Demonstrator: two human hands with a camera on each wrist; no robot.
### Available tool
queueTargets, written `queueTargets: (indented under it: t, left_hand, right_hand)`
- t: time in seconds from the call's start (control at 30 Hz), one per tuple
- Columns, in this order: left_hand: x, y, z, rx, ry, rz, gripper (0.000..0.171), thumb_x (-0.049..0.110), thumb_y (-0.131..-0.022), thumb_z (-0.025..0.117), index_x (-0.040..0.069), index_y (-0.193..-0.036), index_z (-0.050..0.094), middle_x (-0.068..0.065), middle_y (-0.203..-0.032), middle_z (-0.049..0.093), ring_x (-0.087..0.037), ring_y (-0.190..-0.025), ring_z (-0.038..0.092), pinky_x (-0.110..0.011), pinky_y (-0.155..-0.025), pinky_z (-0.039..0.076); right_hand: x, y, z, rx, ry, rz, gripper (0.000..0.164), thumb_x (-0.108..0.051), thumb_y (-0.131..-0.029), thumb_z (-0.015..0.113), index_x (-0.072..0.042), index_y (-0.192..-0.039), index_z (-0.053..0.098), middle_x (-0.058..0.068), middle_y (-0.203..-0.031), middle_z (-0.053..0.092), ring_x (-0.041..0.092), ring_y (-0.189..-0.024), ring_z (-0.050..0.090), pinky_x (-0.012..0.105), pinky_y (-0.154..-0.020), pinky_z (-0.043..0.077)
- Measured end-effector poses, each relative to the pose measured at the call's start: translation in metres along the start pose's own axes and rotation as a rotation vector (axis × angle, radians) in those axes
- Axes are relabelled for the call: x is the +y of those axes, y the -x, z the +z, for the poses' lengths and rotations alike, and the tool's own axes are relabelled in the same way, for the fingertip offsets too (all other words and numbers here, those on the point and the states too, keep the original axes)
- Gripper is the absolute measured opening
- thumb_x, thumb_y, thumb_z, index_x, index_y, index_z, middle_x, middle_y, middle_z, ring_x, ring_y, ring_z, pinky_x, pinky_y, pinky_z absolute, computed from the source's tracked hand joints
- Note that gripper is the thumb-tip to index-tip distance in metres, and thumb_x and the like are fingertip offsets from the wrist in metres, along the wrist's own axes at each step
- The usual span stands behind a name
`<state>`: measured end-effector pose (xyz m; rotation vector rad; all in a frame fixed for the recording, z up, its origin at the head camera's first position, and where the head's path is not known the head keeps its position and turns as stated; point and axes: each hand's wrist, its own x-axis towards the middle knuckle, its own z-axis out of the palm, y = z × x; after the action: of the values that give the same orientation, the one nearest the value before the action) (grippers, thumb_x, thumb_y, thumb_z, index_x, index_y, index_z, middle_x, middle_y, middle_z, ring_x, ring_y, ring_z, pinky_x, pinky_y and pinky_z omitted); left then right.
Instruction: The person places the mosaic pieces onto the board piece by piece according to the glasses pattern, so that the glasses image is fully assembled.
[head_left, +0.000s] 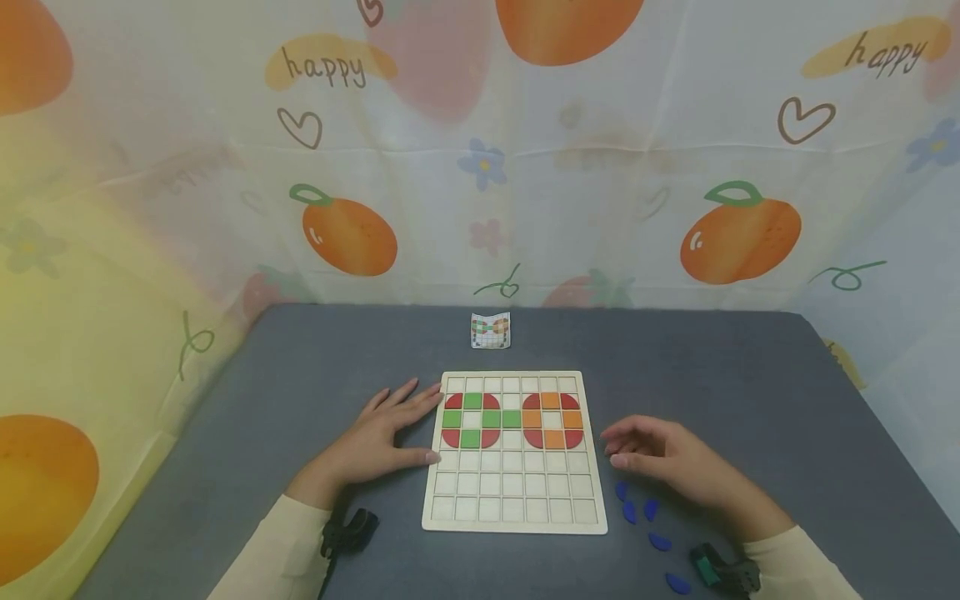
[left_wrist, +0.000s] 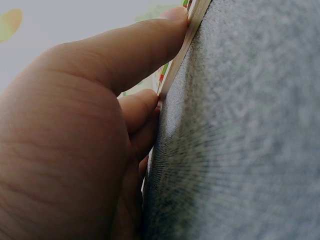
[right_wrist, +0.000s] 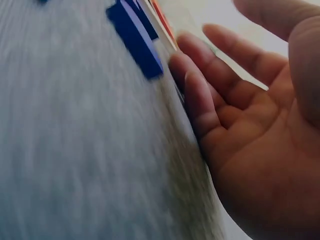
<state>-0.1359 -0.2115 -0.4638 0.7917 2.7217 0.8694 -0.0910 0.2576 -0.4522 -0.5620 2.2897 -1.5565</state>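
Observation:
A pale wooden grid board (head_left: 512, 510) lies on the table in front of me. In its upper rows, red rounded corner pieces (head_left: 450, 438) and green squares (head_left: 512, 419) form a ring at left. Orange squares (head_left: 551, 439) and more red corners make a second ring at right. My left hand (head_left: 367, 442) rests with spread fingers, its thumb and index fingertip at the board's left edge. Beside the right edge, my right hand (head_left: 660, 454) hovers with loosely bent fingers and holds nothing. Several blue curved pieces (head_left: 660, 542) lie below it; one blue piece (right_wrist: 135, 40) shows near its fingertips.
Behind the board stands a small printed card (head_left: 491, 331) with a coloured grid pattern. The grey table (head_left: 360, 350) meets a fruit-patterned cloth (head_left: 585, 208) at the back and sides. A black wrist strap device (head_left: 348, 532) sits at each cuff.

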Motion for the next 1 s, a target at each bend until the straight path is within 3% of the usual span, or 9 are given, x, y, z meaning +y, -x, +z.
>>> queueTargets:
  t: [0.33, 0.6, 0.8, 1.0]
  left_hand:
    - [0.000, 0.000, 0.000, -0.002, 0.002, -0.002, 0.094, 0.058, -0.094, 0.082, 0.020, -0.170, 0.041, 0.003, -0.174, 0.035, -0.037, -0.165, 0.014, -0.069, -0.125, 0.003]
    - [-0.002, -0.001, 0.001, -0.001, -0.015, 0.004, 0.095, 0.060, -0.094, 0.081, 0.021, -0.171, 0.041, 0.005, -0.174, 0.035, -0.036, -0.165, 0.014, -0.068, -0.125, 0.004]
    - [-0.003, -0.001, 0.002, 0.003, -0.012, 0.006, 0.095, 0.060, -0.094, 0.081, 0.020, -0.170, 0.042, 0.005, -0.174, 0.036, -0.037, -0.164, 0.015, -0.069, -0.125, 0.004]
    - [-0.002, -0.001, 0.001, 0.004, -0.004, 0.002, 0.095, 0.060, -0.093, 0.081, 0.020, -0.170, 0.042, 0.004, -0.174, 0.036, -0.037, -0.164, 0.015, -0.069, -0.125, 0.003]
  right_hand:
    - [0.004, 0.013, -0.012, -0.082, 0.080, -0.062, 0.031, -0.010, -0.101, 0.080, -0.006, -0.131, 0.073, 0.007, -0.126, 0.071, 0.021, -0.106, 0.068, 0.030, -0.090, 0.056]
    - [0.003, 0.015, -0.012, -0.141, 0.246, -0.126, 0.020, -0.019, -0.100, 0.082, -0.024, -0.119, 0.081, -0.007, -0.119, 0.066, 0.014, -0.111, 0.060, 0.029, -0.093, 0.050]
    - [0.004, 0.014, -0.007, -0.137, 0.276, -0.145, 0.012, -0.021, -0.099, 0.084, -0.026, -0.110, 0.081, -0.007, -0.112, 0.062, 0.014, -0.104, 0.059, 0.030, -0.087, 0.051]
    - [0.004, 0.014, -0.003, -0.126, 0.309, -0.169, 0.015, -0.023, -0.097, 0.086, -0.027, -0.111, 0.081, -0.010, -0.109, 0.062, 0.012, -0.102, 0.056, 0.030, -0.084, 0.049]
